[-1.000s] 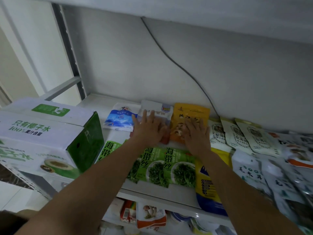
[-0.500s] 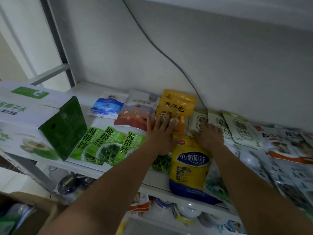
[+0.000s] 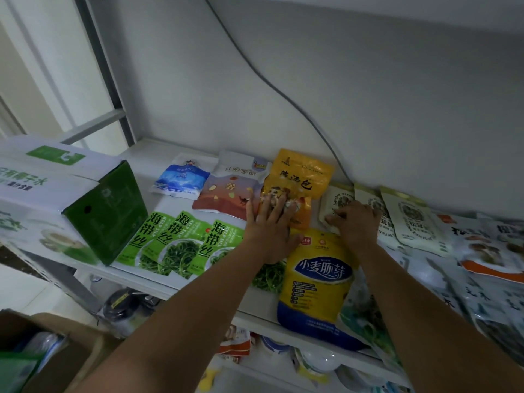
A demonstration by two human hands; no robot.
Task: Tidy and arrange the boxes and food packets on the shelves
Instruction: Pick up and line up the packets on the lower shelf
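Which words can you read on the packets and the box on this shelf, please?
"海带丝" and "KELP SILK": green packets
"小麦胚芽": yellow bag
"高汤包": orange packet
"休闲零食", somewhat blurred: snack packet
"椰子水": box
Too blurred to read: pale packets, blue packet, and all small print.
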